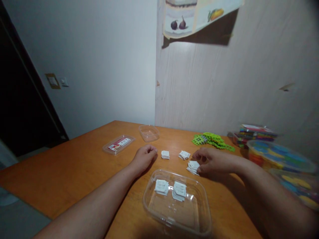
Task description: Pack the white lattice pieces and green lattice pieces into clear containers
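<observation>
Two white stacks in the clear tub, three outside: gathering or straightening the nearest loose stack looks like the step in hand.
At the tub's one o'clock, the right hand's thumb touches that stack, fingertips standing apart from it (whether any weight is taken, I cannot tell); the next move would call for a light, even pinch. Toward eleven, the left hand rests loosely folded, nothing visible in it.
</observation>
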Motion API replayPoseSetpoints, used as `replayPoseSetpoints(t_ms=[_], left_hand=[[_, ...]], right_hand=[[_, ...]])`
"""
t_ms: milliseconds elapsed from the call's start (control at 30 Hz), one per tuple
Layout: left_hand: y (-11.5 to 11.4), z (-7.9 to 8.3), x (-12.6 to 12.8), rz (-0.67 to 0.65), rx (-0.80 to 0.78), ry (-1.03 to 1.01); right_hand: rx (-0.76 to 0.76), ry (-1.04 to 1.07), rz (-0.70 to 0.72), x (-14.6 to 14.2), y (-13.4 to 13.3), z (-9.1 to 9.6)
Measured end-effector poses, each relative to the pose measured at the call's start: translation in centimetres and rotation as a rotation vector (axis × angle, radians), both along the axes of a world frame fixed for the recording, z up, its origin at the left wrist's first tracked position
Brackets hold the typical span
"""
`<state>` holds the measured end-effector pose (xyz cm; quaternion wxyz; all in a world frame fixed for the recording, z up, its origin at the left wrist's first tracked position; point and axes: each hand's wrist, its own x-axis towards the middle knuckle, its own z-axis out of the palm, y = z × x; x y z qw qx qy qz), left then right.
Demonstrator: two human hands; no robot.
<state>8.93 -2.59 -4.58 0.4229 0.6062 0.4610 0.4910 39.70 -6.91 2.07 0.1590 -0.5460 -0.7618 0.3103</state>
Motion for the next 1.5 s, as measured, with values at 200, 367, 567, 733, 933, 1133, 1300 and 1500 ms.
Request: replayPoseSetpoints(t_ms=[200, 367, 567, 733, 933, 1133, 1300, 1500], left_hand=[[0.2, -0.3, -0.3, -0.03, 0.027, -0.002], [-0.3, 0.1, 0.1, -0.031, 0.007, -0.006], [-1.3, 1.3, 0.6, -0.034, -0.011, 0.019], [-1.5, 1.7, 0.6, -0.011, -0.001, 0.052], [-2.3, 2.7, 0.9, -0.018, 0.013, 0.007], [-3.2, 3.2, 1.4, -0.062, -0.009, -0.024], [-3.4, 3.1, 1.7, -0.096, -0.018, -0.021], [-3.4, 3.3, 1.5, -0.109, -0.002, 0.018]], right_hand=[[0.032, -0.047, 0.019, 0.1, 0.5, -0.1], [0.049, -0.091, 0.032, 0.0, 0.7, -0.6], [0.039, -0.133, 0.065, -0.2, 0.8, -0.6], [0.014, -0.109, 0.048, -0.4, 0.5, -0.3], [0.075, -0.142, 0.062, -1.0, -0.2, 1.1], [0.205, -0.276, 0.109, -1.9, -0.6, 2.0], [0.136, -0.331, 0.047, -1.8, -0.4, 1.3], [0.048, -0.323, 0.046, -1.4, -0.1, 1.1]])
